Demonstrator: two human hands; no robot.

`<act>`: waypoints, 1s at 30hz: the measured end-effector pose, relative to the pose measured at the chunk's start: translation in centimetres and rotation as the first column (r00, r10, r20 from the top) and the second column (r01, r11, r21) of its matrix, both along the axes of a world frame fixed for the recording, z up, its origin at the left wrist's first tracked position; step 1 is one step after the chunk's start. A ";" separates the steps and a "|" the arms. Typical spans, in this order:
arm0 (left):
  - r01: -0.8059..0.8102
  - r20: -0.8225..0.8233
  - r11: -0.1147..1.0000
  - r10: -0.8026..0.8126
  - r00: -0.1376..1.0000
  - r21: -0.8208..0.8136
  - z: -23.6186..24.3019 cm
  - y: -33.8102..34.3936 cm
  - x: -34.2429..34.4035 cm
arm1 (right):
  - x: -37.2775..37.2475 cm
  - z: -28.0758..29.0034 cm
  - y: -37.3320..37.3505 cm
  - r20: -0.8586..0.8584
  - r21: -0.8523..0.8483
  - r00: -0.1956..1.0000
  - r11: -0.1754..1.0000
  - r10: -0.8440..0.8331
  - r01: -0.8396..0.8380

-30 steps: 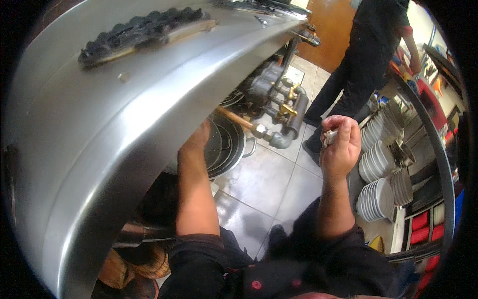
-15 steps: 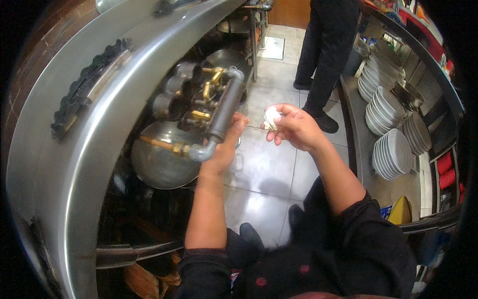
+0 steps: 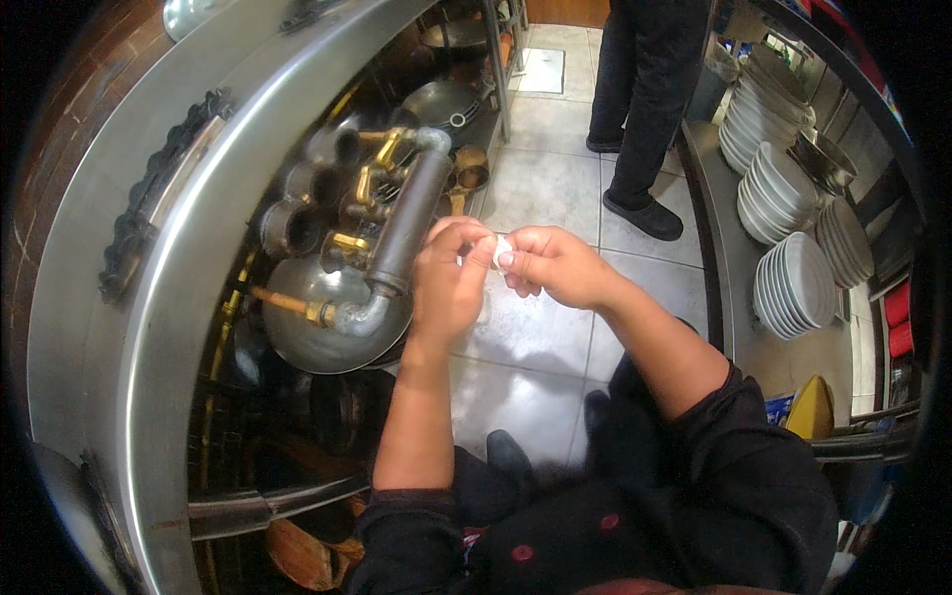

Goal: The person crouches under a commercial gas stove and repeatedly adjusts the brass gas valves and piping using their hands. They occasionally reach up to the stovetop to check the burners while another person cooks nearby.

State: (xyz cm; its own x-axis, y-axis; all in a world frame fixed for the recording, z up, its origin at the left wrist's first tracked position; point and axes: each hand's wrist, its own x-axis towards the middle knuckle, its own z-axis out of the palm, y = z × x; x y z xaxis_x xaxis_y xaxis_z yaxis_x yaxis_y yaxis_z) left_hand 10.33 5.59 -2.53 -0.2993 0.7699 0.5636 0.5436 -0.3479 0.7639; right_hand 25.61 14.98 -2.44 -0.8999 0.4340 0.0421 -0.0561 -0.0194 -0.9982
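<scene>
Just right of a dark metal pipe manifold (image 3: 409,218) with brass valves (image 3: 359,181), both my hands meet at a small white crumpled piece (image 3: 501,253); I cannot make out whether it is paper or cloth. My left hand (image 3: 448,283) has its fingers bent and closed at the piece's left side. My right hand (image 3: 560,266) pinches it with thumb and fingers. A steel wok (image 3: 322,332) lies beneath the pipe's elbow, partly hidden by it.
At left runs a curved steel counter (image 3: 84,377). At right, a steel shelf (image 3: 719,268) holds several stacks of white plates (image 3: 793,283) and a yellow object (image 3: 811,407). Ahead, another person's dark-clad legs (image 3: 645,119) stand on the tiled floor (image 3: 535,188).
My left hand has come out from beside the pots to meet my right hand at the white piece. My view has turned, showing more under the counter. The other person's legs remain ahead.
</scene>
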 end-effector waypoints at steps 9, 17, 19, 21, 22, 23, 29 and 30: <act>-0.240 0.050 0.971 0.238 0.970 0.023 -7.2 -2.1 -11.8 | 1.0 0.7 0.3 0.155 0.184 0.988 0.983 -0.006 -0.023; -0.102 0.529 0.983 0.008 0.849 0.150 2.1 -6.6 -9.1 | -0.6 7.4 -3.1 -0.584 0.503 0.781 0.658 -0.218 0.560; -0.203 0.472 0.973 0.128 0.872 0.112 2.7 -6.6 -9.8 | -2.7 9.1 -4.2 -0.724 0.517 0.688 0.624 -0.047 0.586; -0.243 0.348 0.945 0.157 0.924 0.217 4.7 -6.9 -8.6 | -4.6 9.3 -5.4 -0.749 0.548 0.662 0.565 0.004 0.617; -0.343 0.483 0.914 0.204 0.852 0.218 4.3 -6.5 -8.5 | -5.4 9.1 -5.8 -0.761 0.561 0.648 0.537 0.035 0.630; -0.347 0.455 0.920 0.234 0.859 0.181 4.8 -6.3 -8.2 | -5.9 8.7 -5.5 -0.754 0.592 0.654 0.495 0.062 0.636; -0.262 0.532 0.953 0.144 0.834 0.153 6.1 -4.9 -6.9 | -7.0 6.4 -5.8 -0.776 0.576 0.630 0.388 -0.016 0.719; -0.278 0.528 0.951 0.168 0.832 0.134 6.0 -4.6 -7.0 | -7.1 6.3 -5.8 -0.778 0.570 0.627 0.390 -0.026 0.723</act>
State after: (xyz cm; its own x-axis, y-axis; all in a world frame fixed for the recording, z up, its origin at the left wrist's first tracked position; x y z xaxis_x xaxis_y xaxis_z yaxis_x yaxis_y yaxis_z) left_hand 3.36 0.95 3.43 -0.7332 0.5363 0.4181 0.1827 -0.4368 0.8808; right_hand 18.55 9.15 3.82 -0.2386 0.1535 0.9589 -0.3375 0.9128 -0.2301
